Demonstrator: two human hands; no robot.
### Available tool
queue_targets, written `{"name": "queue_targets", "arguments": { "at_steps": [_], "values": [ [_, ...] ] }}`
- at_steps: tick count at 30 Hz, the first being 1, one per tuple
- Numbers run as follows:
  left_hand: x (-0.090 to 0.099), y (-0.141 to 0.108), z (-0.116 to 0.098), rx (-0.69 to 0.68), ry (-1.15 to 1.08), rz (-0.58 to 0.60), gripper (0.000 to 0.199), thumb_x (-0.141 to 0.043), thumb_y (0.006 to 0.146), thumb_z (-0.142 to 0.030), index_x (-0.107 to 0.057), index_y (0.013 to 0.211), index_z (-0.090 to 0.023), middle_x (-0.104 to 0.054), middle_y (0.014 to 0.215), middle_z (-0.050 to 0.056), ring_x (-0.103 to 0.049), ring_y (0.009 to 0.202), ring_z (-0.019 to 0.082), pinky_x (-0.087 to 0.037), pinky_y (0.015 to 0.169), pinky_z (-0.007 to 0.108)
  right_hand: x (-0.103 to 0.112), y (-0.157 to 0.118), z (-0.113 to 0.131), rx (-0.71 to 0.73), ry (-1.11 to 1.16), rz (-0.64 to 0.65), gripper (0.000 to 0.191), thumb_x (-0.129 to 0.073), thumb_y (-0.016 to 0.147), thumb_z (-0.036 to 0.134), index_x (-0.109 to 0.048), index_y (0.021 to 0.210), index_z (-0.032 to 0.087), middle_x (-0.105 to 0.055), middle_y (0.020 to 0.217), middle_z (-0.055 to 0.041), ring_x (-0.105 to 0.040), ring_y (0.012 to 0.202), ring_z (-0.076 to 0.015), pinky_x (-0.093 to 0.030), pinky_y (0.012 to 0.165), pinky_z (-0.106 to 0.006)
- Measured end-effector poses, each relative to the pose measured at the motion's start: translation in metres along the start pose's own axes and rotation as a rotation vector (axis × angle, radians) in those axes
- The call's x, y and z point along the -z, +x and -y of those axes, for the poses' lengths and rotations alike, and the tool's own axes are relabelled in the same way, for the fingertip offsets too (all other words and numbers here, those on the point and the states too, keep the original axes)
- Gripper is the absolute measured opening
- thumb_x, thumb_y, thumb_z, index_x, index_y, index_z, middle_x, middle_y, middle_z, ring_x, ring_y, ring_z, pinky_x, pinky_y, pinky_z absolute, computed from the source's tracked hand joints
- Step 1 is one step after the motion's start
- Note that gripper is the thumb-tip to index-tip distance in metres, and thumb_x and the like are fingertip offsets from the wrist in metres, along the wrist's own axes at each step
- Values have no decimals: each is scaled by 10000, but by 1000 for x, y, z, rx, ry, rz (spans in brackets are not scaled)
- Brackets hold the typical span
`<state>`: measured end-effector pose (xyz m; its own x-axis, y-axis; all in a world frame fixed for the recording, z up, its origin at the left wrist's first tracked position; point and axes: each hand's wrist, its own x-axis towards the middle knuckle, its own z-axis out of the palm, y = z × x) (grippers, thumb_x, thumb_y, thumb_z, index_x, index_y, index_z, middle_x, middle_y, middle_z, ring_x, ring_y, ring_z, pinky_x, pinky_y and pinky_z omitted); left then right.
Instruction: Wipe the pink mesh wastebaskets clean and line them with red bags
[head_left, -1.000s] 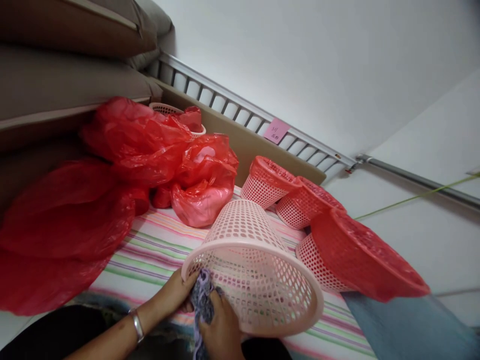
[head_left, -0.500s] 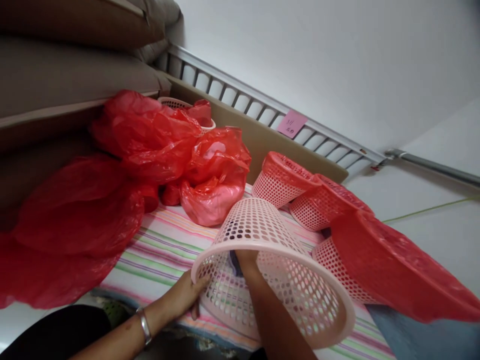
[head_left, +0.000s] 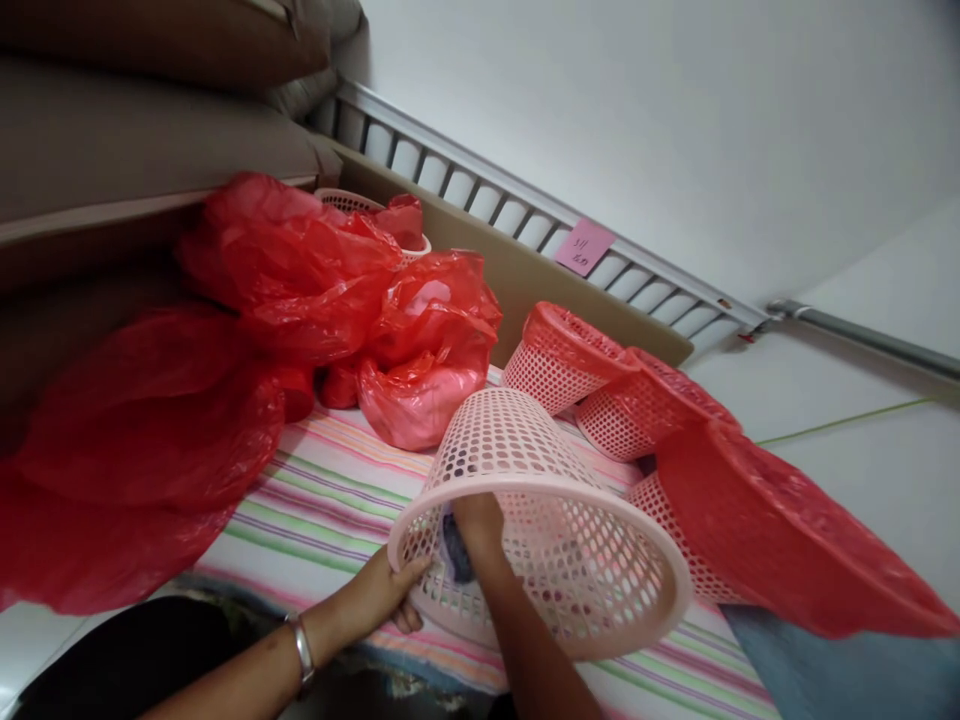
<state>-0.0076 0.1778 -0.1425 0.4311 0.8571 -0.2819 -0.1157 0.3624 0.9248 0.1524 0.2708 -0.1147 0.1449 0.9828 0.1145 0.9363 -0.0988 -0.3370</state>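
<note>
Striped surface [head_left: 322,490], beige board [head_left: 517,285] along far edge. Heap of red plastic bags [head_left: 300,275] over left side, reaching far edge. Three red-lined baskets [head_left: 705,520] in row from far edge down right edge. Pink mesh basket [head_left: 510,435] tipped on side by near edge, mouth facing that edge. Left hand [head_left: 394,590] curled on basket's left rim, partly closed. Right hand [head_left: 480,522] inside basket, closed on bunched cloth [head_left: 456,552]; fingertips hidden. Cloth gray-purple, against inner wall.
</note>
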Motion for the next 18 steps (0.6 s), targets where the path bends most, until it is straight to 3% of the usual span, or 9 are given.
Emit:
{"name": "queue_targets", "arguments": {
  "at_steps": [3,6,8,11,14,18],
  "values": [
    [-1,-2,-2,-34,13,7,645,-488,768,-681,-537,1071,-114,-643,529,33,-640,442,172,-518,426,241,7,-60,10,-12,30,81,434,-472,751,238,-564,1171,180,-671,1011,-90,-640,907,-231,-461,762,-300],
    [-2,-4,-7,-81,37,-21,614,-529,777,-637,-497,1146,-147,-690,651,41,-631,446,156,-497,398,221,14,-112,12,17,78,166,516,-497,707,197,-548,1220,186,-657,1034,-94,-620,967,-244,-451,829,-313],
    [-2,-6,-9,-79,54,-52,593,-531,781,-630,-496,1125,-148,-696,673,46,-615,424,145,-482,380,215,18,-133,12,24,63,186,545,-515,670,165,-565,1213,177,-647,1054,-113,-595,1029,-272,-437,882,-342],
    [-3,-5,-8,-49,55,-63,576,-499,793,-644,-502,1080,-144,-678,587,32,-613,406,152,-497,396,230,20,-142,13,21,68,195,578,-511,646,131,-566,1221,166,-644,1065,-125,-586,1053,-285,-436,901,-361],
    [-4,-3,-7,-23,51,-83,580,-482,793,-657,-519,1040,-134,-665,525,32,-621,401,166,-505,397,241,22,-134,13,19,142,183,607,-502,641,123,-547,1245,167,-651,1069,-119,-594,1045,-281,-438,905,-378],
    [-5,-2,-10,-30,35,-54,608,-472,795,-662,-524,1075,-124,-689,548,60,-643,417,183,-497,376,230,35,-109,-2,-40,490,263,450,-535,676,219,-609,1116,168,-689,1007,-89,-645,942,-255,-485,843,-361]
  ]
}}
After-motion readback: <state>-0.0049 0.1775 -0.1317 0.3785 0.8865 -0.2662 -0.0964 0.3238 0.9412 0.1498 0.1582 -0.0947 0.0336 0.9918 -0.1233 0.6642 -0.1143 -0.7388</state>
